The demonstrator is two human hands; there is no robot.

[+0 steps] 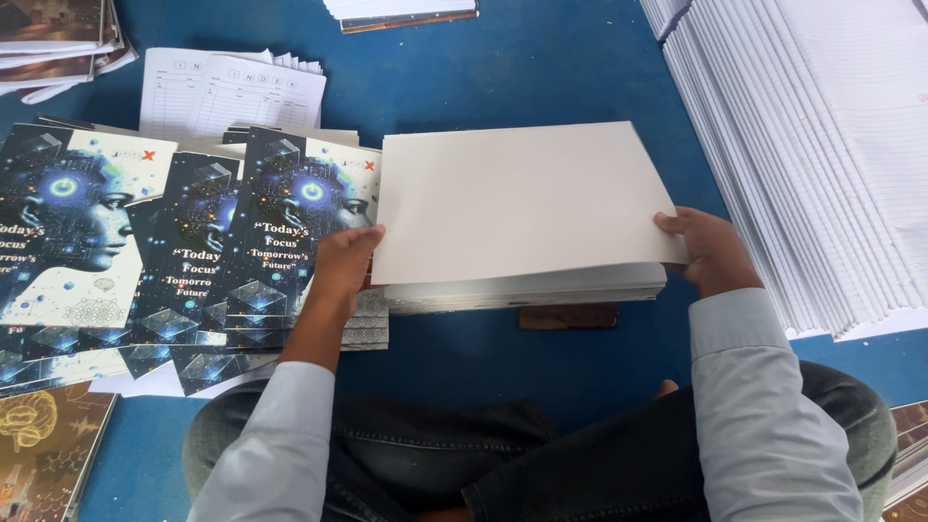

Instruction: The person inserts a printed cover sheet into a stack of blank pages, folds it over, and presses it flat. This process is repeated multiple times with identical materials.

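Head view: two hands hold a stack of paper.
Left hand (340,259) and right hand (709,249) each close their grip on a side of the white paper stack (517,217), beside printed covers (290,232) on the blue floor (541,68).

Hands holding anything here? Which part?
Both grip the plain off-white cover sheet atop the stack of paper: left hand at its left edge, right hand at its lower right corner.
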